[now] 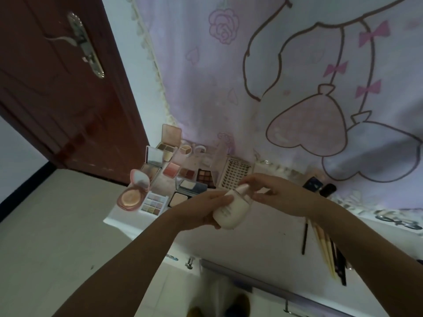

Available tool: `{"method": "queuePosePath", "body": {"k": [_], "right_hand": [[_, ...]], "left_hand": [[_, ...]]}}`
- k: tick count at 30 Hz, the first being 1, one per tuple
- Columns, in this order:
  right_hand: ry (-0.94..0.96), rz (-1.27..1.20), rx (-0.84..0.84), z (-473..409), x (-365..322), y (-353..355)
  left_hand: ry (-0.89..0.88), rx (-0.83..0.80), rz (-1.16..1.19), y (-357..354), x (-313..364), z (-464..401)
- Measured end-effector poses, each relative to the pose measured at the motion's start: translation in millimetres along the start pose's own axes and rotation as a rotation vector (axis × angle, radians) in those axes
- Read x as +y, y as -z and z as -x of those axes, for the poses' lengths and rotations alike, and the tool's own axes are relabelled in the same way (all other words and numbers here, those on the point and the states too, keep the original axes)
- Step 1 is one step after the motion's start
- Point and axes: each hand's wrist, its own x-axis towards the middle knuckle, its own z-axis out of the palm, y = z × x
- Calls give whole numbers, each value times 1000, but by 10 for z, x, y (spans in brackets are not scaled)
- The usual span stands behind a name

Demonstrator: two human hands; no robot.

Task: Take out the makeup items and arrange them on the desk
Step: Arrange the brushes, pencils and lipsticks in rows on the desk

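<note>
We hold a cream foundation bottle (231, 208) above the desk (263, 239), just in front of the lash tray (235, 173). Our left hand (203, 210) wraps its body; our right hand (274, 194) pinches the cap end, so both hands are clamped on the same bottle. Left of the lash tray, opened palettes and a pink cushion compact (132, 193) already sit in rows; right of it and nearer to us lie brushes (325, 248). We judge this bottle is mid-placement. Next it needs a bare spot near the lash tray, set upright without nudging the palettes.
</note>
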Motion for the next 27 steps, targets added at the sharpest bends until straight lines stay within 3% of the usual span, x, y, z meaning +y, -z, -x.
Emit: {"method": "queuePosePath", "body": {"k": [2, 5, 7, 10, 13, 19, 21, 25, 27], "right_hand": [[-2, -210, 11, -1, -4, -24], [-260, -465, 58, -27, -63, -67], [-421, -334, -24, -61, -68, -120], [-330, 0, -72, -132, 5, -184], [-193, 42, -58, -171, 93, -252], [-20, 62, 65, -288, 259, -481], [-106, -51, 173, -341, 436, -473], [-489, -420, 230, -445, 815, -589], [-610, -536, 235, -516, 915, -766]], "left_hand": [[-1, -6, 37, 11, -39, 22], [-51, 95, -175, 21, -65, -22], [-107, 151, -469, 21, -81, -50], [-163, 175, -733, 45, -168, -87], [-70, 106, -587, 121, -298, -83], [211, 16, 64, 420, -601, 49], [198, 132, 102, 497, -681, 51], [71, 564, -390, 426, -758, -166], [-5, 722, -439, 307, -802, -314]]}}
